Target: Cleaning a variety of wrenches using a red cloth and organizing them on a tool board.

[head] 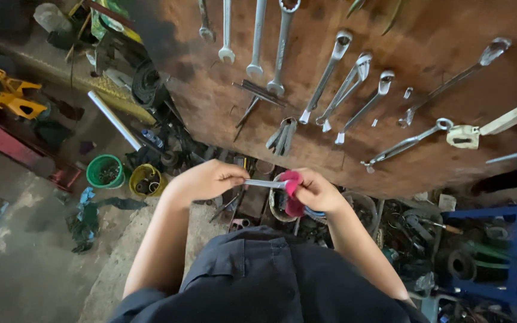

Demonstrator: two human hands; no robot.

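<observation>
Left hand (207, 179) has its grip closed on one end of a slim metal tool (264, 183), dead centre of view. Right hand (315, 191) is at three o'clock of it, grip closed round a pink rag (291, 182) wrapped on the tool's other end. Wrenches (330, 78) hang on the brown board (450, 36) at twelve o'clock; green bucket (105, 170) and yellow bucket (145, 179) at nine.

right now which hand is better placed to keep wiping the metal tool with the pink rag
Right. The right hand already grips the pink rag around the metal tool; the left hand pinches the tool's other end, steadying it.
</observation>
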